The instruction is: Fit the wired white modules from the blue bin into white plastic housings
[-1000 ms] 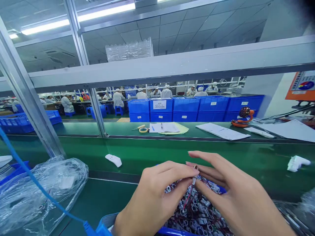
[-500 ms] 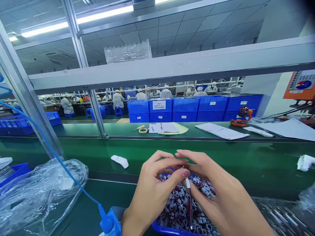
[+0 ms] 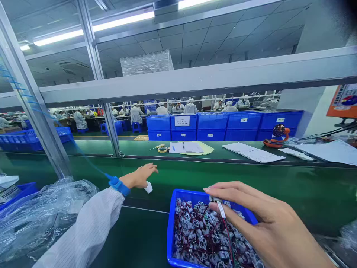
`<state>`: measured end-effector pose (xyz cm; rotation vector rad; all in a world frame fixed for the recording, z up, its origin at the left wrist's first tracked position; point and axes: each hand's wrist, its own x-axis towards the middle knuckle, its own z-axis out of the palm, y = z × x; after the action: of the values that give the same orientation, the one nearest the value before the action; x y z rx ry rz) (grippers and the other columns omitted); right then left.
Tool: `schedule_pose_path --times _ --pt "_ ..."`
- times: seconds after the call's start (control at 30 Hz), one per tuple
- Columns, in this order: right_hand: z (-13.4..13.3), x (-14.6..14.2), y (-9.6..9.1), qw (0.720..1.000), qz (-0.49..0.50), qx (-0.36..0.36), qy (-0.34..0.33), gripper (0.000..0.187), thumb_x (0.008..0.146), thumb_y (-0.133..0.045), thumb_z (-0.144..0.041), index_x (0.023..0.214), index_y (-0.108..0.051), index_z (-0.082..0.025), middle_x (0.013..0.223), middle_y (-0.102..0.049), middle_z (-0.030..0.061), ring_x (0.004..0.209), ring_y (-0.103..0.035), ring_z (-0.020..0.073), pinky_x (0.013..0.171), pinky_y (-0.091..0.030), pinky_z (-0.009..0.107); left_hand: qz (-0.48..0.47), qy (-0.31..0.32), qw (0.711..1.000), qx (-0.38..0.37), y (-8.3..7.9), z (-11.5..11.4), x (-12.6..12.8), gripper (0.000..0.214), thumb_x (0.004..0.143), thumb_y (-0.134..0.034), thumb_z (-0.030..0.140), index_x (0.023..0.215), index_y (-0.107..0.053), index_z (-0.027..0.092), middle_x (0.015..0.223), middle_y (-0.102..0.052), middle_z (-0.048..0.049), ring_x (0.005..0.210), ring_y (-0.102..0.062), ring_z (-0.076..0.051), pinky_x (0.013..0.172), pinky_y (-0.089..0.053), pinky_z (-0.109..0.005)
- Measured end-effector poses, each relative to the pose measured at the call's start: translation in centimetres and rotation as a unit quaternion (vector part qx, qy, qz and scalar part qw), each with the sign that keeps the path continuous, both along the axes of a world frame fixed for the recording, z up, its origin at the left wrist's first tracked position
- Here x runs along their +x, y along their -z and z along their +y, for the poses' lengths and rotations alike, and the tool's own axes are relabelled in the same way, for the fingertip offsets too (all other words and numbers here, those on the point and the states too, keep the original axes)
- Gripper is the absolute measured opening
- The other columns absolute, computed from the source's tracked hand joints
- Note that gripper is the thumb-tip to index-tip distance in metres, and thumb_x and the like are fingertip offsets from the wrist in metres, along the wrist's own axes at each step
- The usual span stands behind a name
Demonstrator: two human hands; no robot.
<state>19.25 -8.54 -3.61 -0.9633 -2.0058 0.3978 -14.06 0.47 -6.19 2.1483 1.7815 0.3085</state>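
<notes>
My right hand (image 3: 251, 216) pinches a small grey part with wires (image 3: 221, 209) between thumb and fingertips. White sleeving covers the top of its wires, and red and dark leads hang below. Under it stands a blue bin (image 3: 170, 223) filled with many similar grey ring-shaped parts (image 3: 200, 230) and thin wires. My left hand (image 3: 142, 175), with a blue band (image 3: 119, 186) round the wrist, reaches out over the green belt, fingers stretched and apart. Beneath it a white plastic piece (image 3: 148, 187) is partly hidden; whether the hand touches it I cannot tell.
Clear plastic bags (image 3: 64, 201) lie at the left, and a blue cord (image 3: 89, 160) runs to the wristband. On the ledge beyond are a tape roll (image 3: 162, 149), papers (image 3: 252, 152) and a small orange fan (image 3: 277, 136). A metal post (image 3: 111, 130) rises at left.
My left hand has left the wired part and moved left and forward to the white piece. My right hand keeps the part, slightly farther right. The bin is now more visible.
</notes>
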Motion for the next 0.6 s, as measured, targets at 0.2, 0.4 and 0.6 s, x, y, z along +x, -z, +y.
schedule_pose_path --times 0.2,0.4,0.6 --pt "0.5 1.2 0.1 0.996 0.060 -0.053 0.028 0.018 0.094 -0.063 -0.047 0.103 -0.071 -0.034 0.100 -0.077 -0.0026 0.087 -0.075 0.0180 0.071 -0.060 0.017 0.145 -0.002 0.986 -0.085 4.4 2.4 -2.2 0.031 0.096 -0.065 0.033 0.123 -0.063 0.017 0.130 -0.062 -0.0096 0.116 -0.062 -0.027 0.099 -0.052 -0.051" --pt "0.6 1.2 -0.7 0.989 0.102 -0.105 0.001 0.021 0.090 -0.066 -0.050 0.095 -0.074 -0.031 0.105 -0.077 0.0010 0.096 -0.075 0.0217 0.078 -0.060 0.021 0.118 0.023 0.993 0.014 2.1 0.9 -0.2 0.033 0.095 -0.066 0.035 0.122 -0.063 0.016 0.120 -0.066 -0.0080 0.109 -0.063 -0.025 0.096 -0.051 -0.048" --pt "0.6 0.6 -0.3 0.978 0.171 -0.114 -0.013 0.021 0.088 -0.071 -0.046 0.078 -0.077 -0.029 0.097 -0.075 0.0017 0.088 -0.071 0.0202 0.070 -0.056 0.021 0.049 0.006 0.993 0.109 -3.0 -6.0 6.1 0.036 0.091 -0.065 0.043 0.118 -0.069 0.020 0.105 -0.069 -0.0058 0.092 -0.065 -0.023 0.080 -0.048 -0.034"
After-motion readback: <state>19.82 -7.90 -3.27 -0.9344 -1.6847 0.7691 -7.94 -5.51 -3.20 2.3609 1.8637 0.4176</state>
